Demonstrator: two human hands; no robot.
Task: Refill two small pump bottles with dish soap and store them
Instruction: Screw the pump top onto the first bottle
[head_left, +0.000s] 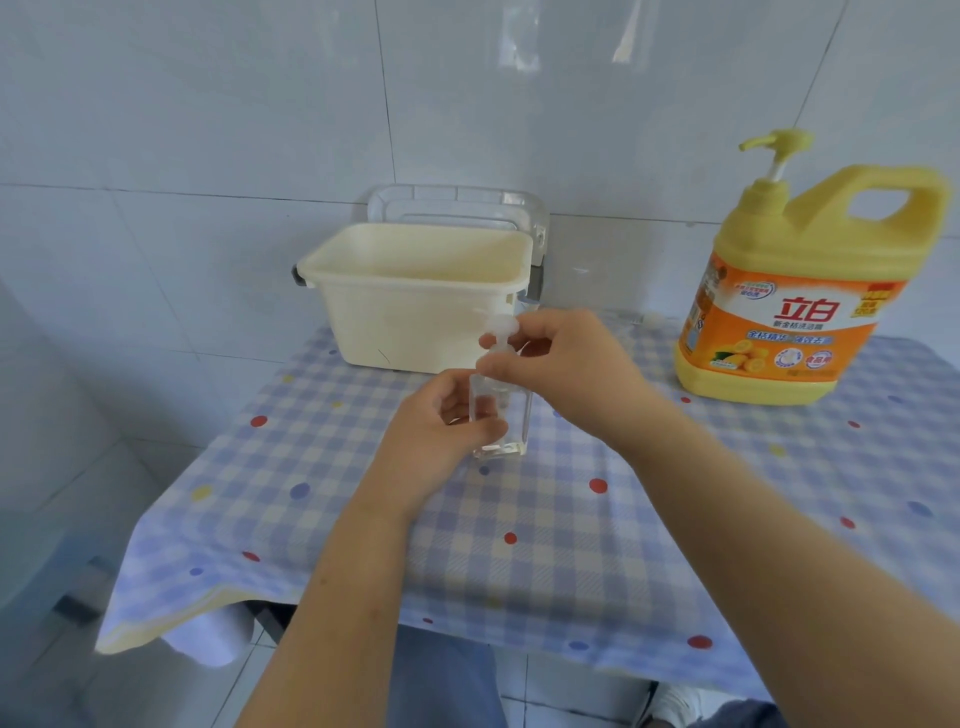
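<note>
Left hand (441, 423) grips the pump bottle (517, 415), right hand (566, 364) pinches its top, on checked tablecloth (571, 545) by tiled wall (208, 130).

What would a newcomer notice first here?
The big yellow dish soap jug with its orange label stands far right on the table. At the centre, the left hand grips a small clear pump bottle while the right hand pinches its pump top. A cream tub sits behind them.

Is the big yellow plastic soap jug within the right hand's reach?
Likely yes: only checked tablecloth separates the right hand from the yellow jug, though it pinches the clear bottle's pump.
</note>
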